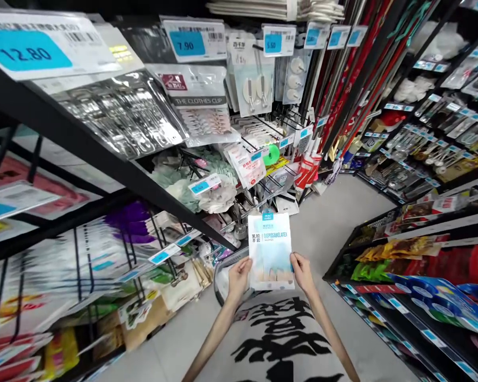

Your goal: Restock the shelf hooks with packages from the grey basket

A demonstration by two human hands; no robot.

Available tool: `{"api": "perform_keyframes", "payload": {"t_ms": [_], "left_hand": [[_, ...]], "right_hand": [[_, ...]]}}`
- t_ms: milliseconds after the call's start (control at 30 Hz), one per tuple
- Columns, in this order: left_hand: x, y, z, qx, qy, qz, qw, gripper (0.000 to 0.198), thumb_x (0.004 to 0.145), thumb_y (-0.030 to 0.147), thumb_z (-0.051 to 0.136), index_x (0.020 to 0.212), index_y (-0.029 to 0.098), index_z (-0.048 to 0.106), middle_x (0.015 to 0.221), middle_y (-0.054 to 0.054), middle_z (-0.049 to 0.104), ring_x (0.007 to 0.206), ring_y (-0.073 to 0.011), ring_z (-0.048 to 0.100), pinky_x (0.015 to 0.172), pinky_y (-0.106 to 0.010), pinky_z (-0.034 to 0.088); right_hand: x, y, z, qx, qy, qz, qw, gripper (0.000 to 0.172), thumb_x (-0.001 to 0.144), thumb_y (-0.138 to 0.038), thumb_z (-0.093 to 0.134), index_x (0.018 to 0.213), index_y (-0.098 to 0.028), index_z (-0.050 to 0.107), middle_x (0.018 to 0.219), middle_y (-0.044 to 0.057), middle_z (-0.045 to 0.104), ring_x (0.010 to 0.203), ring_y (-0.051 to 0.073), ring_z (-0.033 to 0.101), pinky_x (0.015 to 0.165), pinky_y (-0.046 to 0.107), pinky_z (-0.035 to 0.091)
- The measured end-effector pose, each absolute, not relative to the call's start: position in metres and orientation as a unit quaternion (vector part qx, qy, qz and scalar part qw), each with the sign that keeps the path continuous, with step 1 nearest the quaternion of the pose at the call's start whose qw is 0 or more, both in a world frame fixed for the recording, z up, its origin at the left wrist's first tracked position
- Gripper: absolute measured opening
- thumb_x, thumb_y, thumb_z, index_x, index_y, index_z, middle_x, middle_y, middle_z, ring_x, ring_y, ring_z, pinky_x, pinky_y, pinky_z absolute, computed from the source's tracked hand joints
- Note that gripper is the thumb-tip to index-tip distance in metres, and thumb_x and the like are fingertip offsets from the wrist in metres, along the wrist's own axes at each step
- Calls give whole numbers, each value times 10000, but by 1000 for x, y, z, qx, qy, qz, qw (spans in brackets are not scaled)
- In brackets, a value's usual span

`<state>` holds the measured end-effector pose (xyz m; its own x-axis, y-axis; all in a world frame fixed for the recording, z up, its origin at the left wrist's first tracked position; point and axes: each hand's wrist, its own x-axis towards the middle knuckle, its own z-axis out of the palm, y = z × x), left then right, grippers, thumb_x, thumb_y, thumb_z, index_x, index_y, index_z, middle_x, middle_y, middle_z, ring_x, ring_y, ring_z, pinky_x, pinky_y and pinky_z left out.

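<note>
A white and light-blue packet of disposable latex gloves [271,254] is held upright in front of my body, its printed face toward me. My left hand [240,273] pinches the packet's left edge, low down. On the opposite edge, my right hand [301,268] grips it between thumb and fingers. Behind and below the packet, partly hidden by it and my left arm, a grey rounded object [221,278] stands on the floor; its kind is unclear.
To my left, a black rack [103,154] carries hanging packs, including a clothes-clip pack [201,103], with price tags on its rails. Snack shelves [422,276] line the right. Long poles [350,79] stand farther ahead. Grey floor [342,207] runs between.
</note>
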<state>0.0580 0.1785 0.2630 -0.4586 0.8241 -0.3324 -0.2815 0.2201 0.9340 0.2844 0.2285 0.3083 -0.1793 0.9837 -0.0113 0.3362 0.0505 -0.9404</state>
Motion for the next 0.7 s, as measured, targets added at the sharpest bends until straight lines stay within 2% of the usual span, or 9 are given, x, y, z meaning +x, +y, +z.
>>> {"api": "perform_keyframes", "payload": {"t_ms": [167, 367, 533, 600, 700], "left_hand": [[44, 183, 281, 261, 623, 584, 450, 566, 649, 588, 846, 961, 119, 794, 990, -163, 801, 895, -279, 754, 841, -387, 598], [43, 183, 296, 298, 606, 585, 450, 553, 687, 555, 836, 1023, 117, 797, 1053, -166, 792, 960, -305, 757, 894, -432, 603], [49, 175, 296, 304, 591, 593, 455, 530, 738, 516, 825, 1081, 115, 779, 1100, -169, 782, 980, -288, 754, 841, -376, 612], [49, 172, 295, 302, 591, 593, 456, 567, 750, 513, 821, 1146, 111, 757, 1055, -158, 794, 932, -263, 756, 804, -340, 608], [48, 167, 295, 304, 592, 593, 453, 696, 786, 500, 800, 1347, 117, 648, 945, -112, 810, 834, -213, 742, 779, -302, 591]], "right_hand": [[278, 204, 300, -562, -550, 447, 427, 462, 1005, -530, 454, 665, -220, 415, 623, -42, 370, 605, 139, 374, 578, 262, 283], [273, 212, 320, -558, -551, 406, 469, 421, 989, -500, 484, 680, -216, 443, 630, -42, 370, 587, 132, 359, 554, 260, 271], [275, 225, 332, -557, -579, 382, 458, 422, 990, -485, 488, 670, -213, 448, 608, -48, 351, 580, 130, 342, 556, 266, 271], [274, 227, 333, -561, -575, 385, 454, 431, 986, -494, 495, 664, -207, 476, 600, -50, 352, 574, 128, 330, 549, 268, 268], [269, 226, 331, -576, -554, 400, 449, 439, 975, -516, 508, 692, -187, 575, 598, -37, 408, 578, 133, 347, 543, 272, 278]]}}
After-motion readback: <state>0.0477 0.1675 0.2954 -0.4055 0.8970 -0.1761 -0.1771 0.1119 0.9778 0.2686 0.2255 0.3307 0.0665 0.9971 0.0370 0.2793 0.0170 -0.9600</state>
